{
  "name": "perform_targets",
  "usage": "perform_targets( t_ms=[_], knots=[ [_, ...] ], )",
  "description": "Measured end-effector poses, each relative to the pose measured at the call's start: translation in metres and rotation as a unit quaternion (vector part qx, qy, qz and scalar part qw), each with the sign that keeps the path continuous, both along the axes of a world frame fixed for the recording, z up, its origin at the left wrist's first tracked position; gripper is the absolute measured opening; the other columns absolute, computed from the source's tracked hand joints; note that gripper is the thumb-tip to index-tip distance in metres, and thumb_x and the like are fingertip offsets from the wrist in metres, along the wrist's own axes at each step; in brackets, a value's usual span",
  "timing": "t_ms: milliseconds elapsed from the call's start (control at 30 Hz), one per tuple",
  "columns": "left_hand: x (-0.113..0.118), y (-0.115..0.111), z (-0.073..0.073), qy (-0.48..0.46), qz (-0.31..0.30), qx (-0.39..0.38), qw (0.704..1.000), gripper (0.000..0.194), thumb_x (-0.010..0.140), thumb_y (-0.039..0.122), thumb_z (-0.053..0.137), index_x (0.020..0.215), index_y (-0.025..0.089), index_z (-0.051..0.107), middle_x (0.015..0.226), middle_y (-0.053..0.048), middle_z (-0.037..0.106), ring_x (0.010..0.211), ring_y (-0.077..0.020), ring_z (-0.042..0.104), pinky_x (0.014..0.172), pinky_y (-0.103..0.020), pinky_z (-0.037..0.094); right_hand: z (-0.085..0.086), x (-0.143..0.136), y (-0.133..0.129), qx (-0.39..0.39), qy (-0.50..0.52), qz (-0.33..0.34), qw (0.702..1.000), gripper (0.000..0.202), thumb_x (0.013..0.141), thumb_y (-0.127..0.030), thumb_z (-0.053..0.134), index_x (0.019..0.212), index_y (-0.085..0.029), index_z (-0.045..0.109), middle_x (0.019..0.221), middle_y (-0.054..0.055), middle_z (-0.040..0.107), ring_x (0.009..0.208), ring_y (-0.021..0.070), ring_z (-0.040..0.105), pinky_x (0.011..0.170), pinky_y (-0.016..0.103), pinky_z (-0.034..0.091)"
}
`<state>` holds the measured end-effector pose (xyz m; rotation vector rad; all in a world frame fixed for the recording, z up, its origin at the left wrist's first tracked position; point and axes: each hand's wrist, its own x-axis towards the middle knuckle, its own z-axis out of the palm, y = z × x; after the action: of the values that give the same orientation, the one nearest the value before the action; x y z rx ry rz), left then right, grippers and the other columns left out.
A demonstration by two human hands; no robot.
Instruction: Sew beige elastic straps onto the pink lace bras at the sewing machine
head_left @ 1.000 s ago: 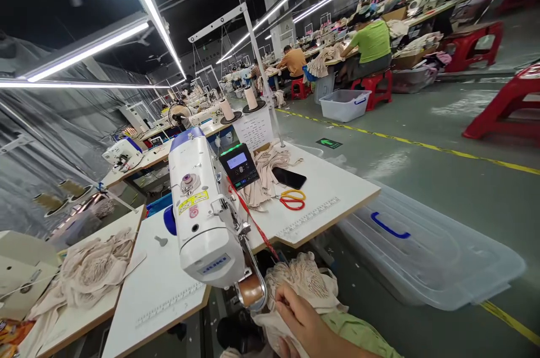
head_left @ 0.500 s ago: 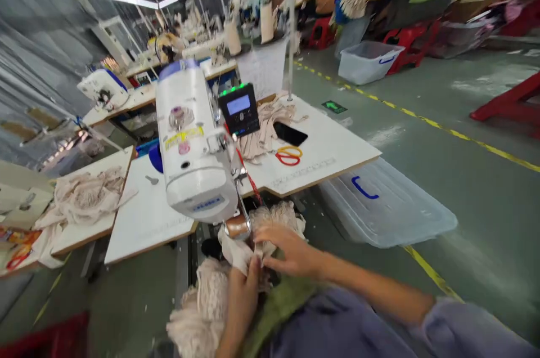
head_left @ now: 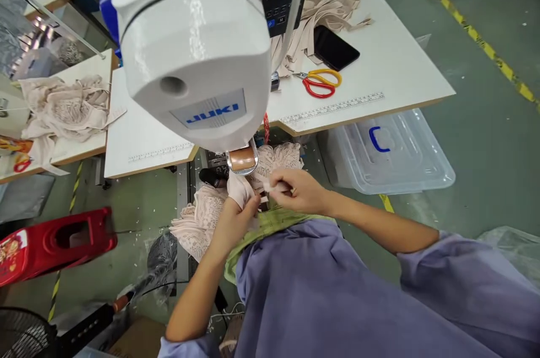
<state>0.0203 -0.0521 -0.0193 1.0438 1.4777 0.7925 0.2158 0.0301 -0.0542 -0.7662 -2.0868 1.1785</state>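
Observation:
Below the white sewing machine head (head_left: 198, 59), my left hand (head_left: 237, 217) is closed on a pale beige fabric piece (head_left: 239, 188), near the metal-edged machine arm end (head_left: 242, 160). My right hand (head_left: 295, 192), to its right, has its fingers closed round a pale strip of fabric (head_left: 276, 184). The two hands are a short distance apart. Beige lace fabric (head_left: 202, 220) hangs left of my left hand, and another lace bundle (head_left: 280, 156) lies behind my right hand.
On the white table (head_left: 405, 76) are scissors (head_left: 323, 82), a black phone (head_left: 335, 47) and beige strips (head_left: 333, 6). A lidded plastic bin (head_left: 396, 150) is under the table's right side. Left are a red stool (head_left: 54, 242), a fan (head_left: 27, 335) and a fabric pile (head_left: 70, 104).
The view has tilted down and come closer to the machine. My right hand has moved away from my left hand, and its fingers have curled in.

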Motion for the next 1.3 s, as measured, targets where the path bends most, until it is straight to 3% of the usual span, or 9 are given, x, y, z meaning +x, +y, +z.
perform_targets(
  t_ms=[67, 133, 300, 433, 600, 733, 967, 1133, 1300],
  knots=[
    [0.002, 0.001, -0.005, -0.036, 0.076, -0.002, 0.996, 0.03, 0.087, 0.044, 0.068, 0.095, 0.016, 0.068, 0.069, 0.001, 0.064, 0.068, -0.0143, 0.058, 0.069, -0.026, 0.046, -0.004, 0.003, 0.0, 0.045, 0.004, -0.112, 0.993, 0.005, 0.087, -0.019, 0.056, 0.084, -0.02, 0.059, 0.062, -0.005, 0.047, 0.052, 0.0085, 0.038, 0.055, 0.023, 0.034],
    [0.005, 0.002, -0.009, -0.093, 0.15, -0.003, 0.984, 0.032, 0.084, 0.043, 0.072, 0.099, 0.015, 0.068, 0.075, -0.001, 0.07, 0.071, -0.0149, 0.063, 0.072, -0.027, 0.05, -0.006, 0.005, -0.001, 0.073, -0.016, -0.159, 0.984, 0.01, 0.091, -0.019, 0.055, 0.086, -0.02, 0.064, 0.067, -0.002, 0.056, 0.055, 0.0099, 0.045, 0.057, 0.025, 0.036],
    [0.019, 0.006, -0.02, -0.197, 0.257, 0.008, 0.946, 0.03, 0.075, 0.037, 0.083, 0.087, 0.013, 0.07, 0.077, -0.003, 0.073, 0.063, -0.0114, 0.063, 0.069, -0.026, 0.052, -0.005, -0.004, -0.016, 0.096, -0.025, -0.101, 0.99, 0.013, 0.095, -0.025, 0.057, 0.096, -0.021, 0.07, 0.087, 0.003, 0.072, 0.069, 0.0125, 0.062, 0.066, 0.026, 0.048],
    [0.031, 0.008, -0.028, -0.235, 0.287, 0.028, 0.928, 0.031, 0.073, 0.034, 0.086, 0.094, 0.015, 0.074, 0.085, -0.002, 0.075, 0.078, -0.0133, 0.068, 0.078, -0.025, 0.053, -0.005, -0.018, -0.023, 0.111, -0.004, -0.115, 0.987, 0.018, 0.098, -0.024, 0.053, 0.098, -0.021, 0.071, 0.092, 0.004, 0.074, 0.081, 0.0136, 0.068, 0.074, 0.025, 0.051],
    [0.036, 0.006, -0.025, -0.225, 0.273, 0.038, 0.935, 0.03, 0.077, 0.033, 0.083, 0.102, 0.016, 0.076, 0.102, -0.005, 0.078, 0.099, -0.0189, 0.071, 0.094, -0.031, 0.054, -0.005, -0.023, -0.019, 0.088, -0.021, -0.141, 0.986, 0.016, 0.097, -0.025, 0.056, 0.093, -0.021, 0.071, 0.09, 0.003, 0.075, 0.079, 0.0127, 0.067, 0.07, 0.025, 0.048],
    [0.033, 0.001, -0.017, -0.173, 0.216, 0.041, 0.96, 0.035, 0.082, 0.036, 0.078, 0.112, 0.017, 0.076, 0.112, -0.008, 0.077, 0.111, -0.0246, 0.07, 0.101, -0.036, 0.053, -0.002, -0.015, -0.01, 0.074, -0.039, -0.107, 0.991, 0.013, 0.093, -0.025, 0.059, 0.084, -0.021, 0.067, 0.079, -0.001, 0.07, 0.063, 0.0091, 0.059, 0.06, 0.023, 0.041],
    [0.027, -0.005, -0.023, -0.06, 0.169, 0.062, 0.982, 0.028, 0.077, 0.037, 0.083, 0.091, 0.012, 0.08, 0.083, -0.007, 0.079, 0.068, -0.0185, 0.071, 0.068, -0.03, 0.06, 0.002, -0.005, 0.004, -0.004, -0.06, 0.022, 0.998, 0.006, 0.076, -0.014, 0.059, 0.074, -0.02, 0.059, 0.072, -0.004, 0.058, 0.064, 0.0087, 0.052, 0.058, 0.021, 0.034],
    [0.024, -0.001, -0.026, -0.095, 0.158, 0.073, 0.98, 0.024, 0.078, 0.036, 0.082, 0.083, 0.013, 0.078, 0.07, -0.004, 0.074, 0.064, -0.0162, 0.067, 0.065, -0.028, 0.059, -0.002, -0.005, 0.007, -0.063, -0.038, 0.044, 0.996, 0.005, 0.08, -0.016, 0.057, 0.079, -0.02, 0.061, 0.076, -0.004, 0.057, 0.066, 0.0084, 0.049, 0.062, 0.021, 0.037],
    [0.021, 0.005, -0.021, -0.085, 0.125, 0.037, 0.988, 0.026, 0.081, 0.039, 0.079, 0.087, 0.014, 0.076, 0.072, -0.003, 0.072, 0.067, -0.0153, 0.066, 0.067, -0.027, 0.056, -0.004, -0.004, 0.003, -0.039, -0.062, 0.025, 0.997, 0.008, 0.083, -0.019, 0.058, 0.077, -0.019, 0.062, 0.072, -0.004, 0.056, 0.065, 0.0087, 0.049, 0.06, 0.021, 0.033]
  ],
)
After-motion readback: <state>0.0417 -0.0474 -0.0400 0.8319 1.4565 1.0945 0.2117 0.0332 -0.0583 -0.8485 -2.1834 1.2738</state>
